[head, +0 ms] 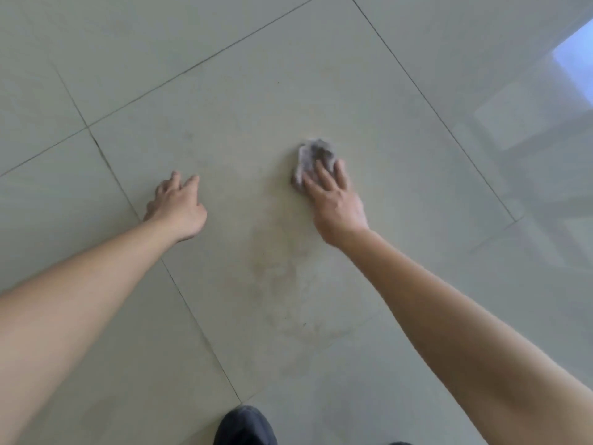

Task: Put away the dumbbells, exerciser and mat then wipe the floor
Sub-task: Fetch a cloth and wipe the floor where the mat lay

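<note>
At the left, the left hand (177, 205) is held low over the tiled floor (224, 101), its fingers spread loosely apart and clasping nothing; whether the fingertips touch the tile cannot be told. A dark grout line (122, 187) is crossed by the left forearm just behind the wrist. In the middle, a faint brownish smudge (282, 271) is seen on the large pale tile between the two arms. At the bottom edge, a dark shoe (245, 427) is partly shown. Further right, the right hand (337, 200) is laid flat with the palm down, and its fingers are pressed onto a crumpled grey cloth (313, 157), which is pinned against the floor rather than enclosed. The cloth is somewhat blurred. At the far right, a bright window reflection (574, 59) is carried by the glossy tiles.
</note>
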The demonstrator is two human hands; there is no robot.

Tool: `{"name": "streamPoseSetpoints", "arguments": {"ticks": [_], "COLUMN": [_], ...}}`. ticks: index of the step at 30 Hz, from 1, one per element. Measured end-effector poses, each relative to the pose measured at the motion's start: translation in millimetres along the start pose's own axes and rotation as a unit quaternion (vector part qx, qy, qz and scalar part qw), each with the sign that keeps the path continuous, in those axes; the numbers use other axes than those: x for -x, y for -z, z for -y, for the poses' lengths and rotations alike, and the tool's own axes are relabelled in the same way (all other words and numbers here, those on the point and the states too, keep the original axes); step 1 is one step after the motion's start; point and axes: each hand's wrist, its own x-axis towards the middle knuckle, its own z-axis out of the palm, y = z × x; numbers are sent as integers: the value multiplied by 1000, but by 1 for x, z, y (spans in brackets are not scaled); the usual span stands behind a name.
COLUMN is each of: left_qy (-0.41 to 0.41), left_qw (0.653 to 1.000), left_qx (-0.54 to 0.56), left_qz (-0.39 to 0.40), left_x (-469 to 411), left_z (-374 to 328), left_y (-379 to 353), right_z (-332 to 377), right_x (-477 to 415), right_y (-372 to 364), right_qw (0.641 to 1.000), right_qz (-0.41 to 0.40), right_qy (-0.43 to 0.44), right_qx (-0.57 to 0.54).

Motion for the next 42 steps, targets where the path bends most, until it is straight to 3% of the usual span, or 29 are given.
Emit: {"name": "streamPoseSetpoints", "arguments": {"ticks": [3, 6, 8, 10, 12, 14, 16, 20, 22, 24, 27, 29, 31, 33, 35, 37, 39, 42], "left_qy": [33, 1, -11, -9, 4, 11, 2, -32, -2, 49, 64, 58, 59, 60, 81, 105, 108, 105], "left_qw": [999, 999, 999, 999, 999, 1000, 999, 979, 964, 958, 970, 975, 977, 975, 967, 962, 965, 968], "left_qx": [11, 18, 18, 29, 31, 26, 33, 130, 153, 160, 137, 115, 111, 125, 147, 154, 140, 110], "left_qz": [16, 44, 40, 27, 7, -10, -38, -155, -219, -231, -189, -179, -171, -174, -193, -199, -195, -200], "left_x": [2, -2, -7, -6, 0, 5, 7, 2, 2, 4, 9, 10, 11, 12, 13, 11, 10, 4], "left_z": [29, 51, 58, 57, 53, 49, 51, 78, 90, 101, 119, 134, 145, 150, 152, 154, 157, 161], "left_y": [-13, -24, -29, -29, -30, -29, -28, -29, -31, -35, -41, -44, -48, -52, -53, -52, -50, -42], "right_z": [50, 28, -8, -50, -71, -52, -2, 105, 134, 139, 116, 97, 88, 98, 128, 164, 198, 208], "right_x": [36, 17, -11, -36, -53, -62, -60, -10, 18, 26, -5, -43, -76, -97, -100, -82, -48, -10], "right_y": [-34, -17, 6, 38, 63, 61, 37, -35, -61, -74, -62, -40, -16, -6, -19, -43, -72, -99], "right_qw": [965, 942, 976, 999, 981, 964, 978, 994, 960, 913, 879, 931, 989, 994, 988, 996, 982, 889], "right_qz": [119, 136, 78, 27, -10, -30, -16, 50, 107, 145, 136, 79, 39, 4, -6, 2, 60, 143], "right_qy": [232, 298, 194, -1, -196, -263, -204, 83, 248, 369, 436, 331, 102, -86, -138, -37, 159, 421], "right_qx": [35, 72, 64, 37, 11, 10, 28, 41, 71, 91, 134, 129, 96, 68, 70, 77, 78, 105]}}
